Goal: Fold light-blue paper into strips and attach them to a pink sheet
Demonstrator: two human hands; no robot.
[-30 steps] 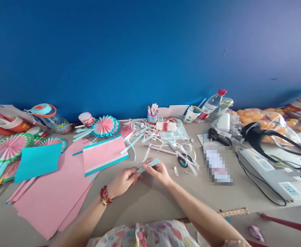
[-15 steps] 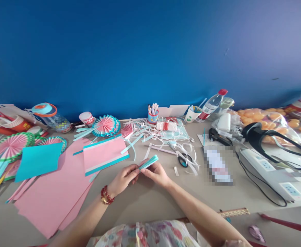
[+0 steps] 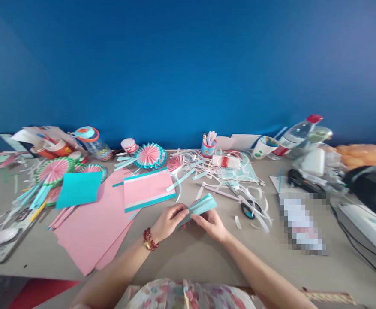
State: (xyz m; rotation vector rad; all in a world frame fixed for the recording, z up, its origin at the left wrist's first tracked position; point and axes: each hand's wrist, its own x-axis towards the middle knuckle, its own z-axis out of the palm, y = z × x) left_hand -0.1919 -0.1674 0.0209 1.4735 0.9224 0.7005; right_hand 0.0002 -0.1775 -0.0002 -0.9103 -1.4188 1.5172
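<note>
Since the earlier frame the view has swung to the left, so the things on the desk point(image 3: 200, 264) sit further to the right, and the pale blue pleated paper point(image 3: 205, 204) between the hands has spread from a narrow bundle into a broader, more open fold. The left grip point(image 3: 167, 221) is closed on the paper's near end, its thumb on top and the fingers curled at the edge. The right grip point(image 3: 212, 223) also grasps it, the thumb pressing near the lower edge while the far end fans out above the hand; its other fingers are largely hidden. The paper is held up between the two grips, just above the desk. A red beaded bracelet point(image 3: 149, 239) circles the wrist behind the left grip.

Just beyond the left grip lies a pink sheet with blue bands point(image 3: 149, 189), and to the left of that grip larger pink sheets point(image 3: 88, 234) overlap, with a blue sheet point(image 3: 80, 189) resting across their upper part. Further out beyond the left grip stands a pink and blue rosette point(image 3: 151, 155). Straight ahead of both grips, loose paper strips point(image 3: 184, 179) lie scattered in front of a small pot point(image 3: 209, 149) of pens. To the right of the right grip, dark-handled scissors point(image 3: 244, 209) lie among curled strips. Further right is a pixelated flat object point(image 3: 302, 223), and well beyond the right grip a red-capped bottle point(image 3: 295, 134) leans beside a paper cup point(image 3: 261, 149).
</note>
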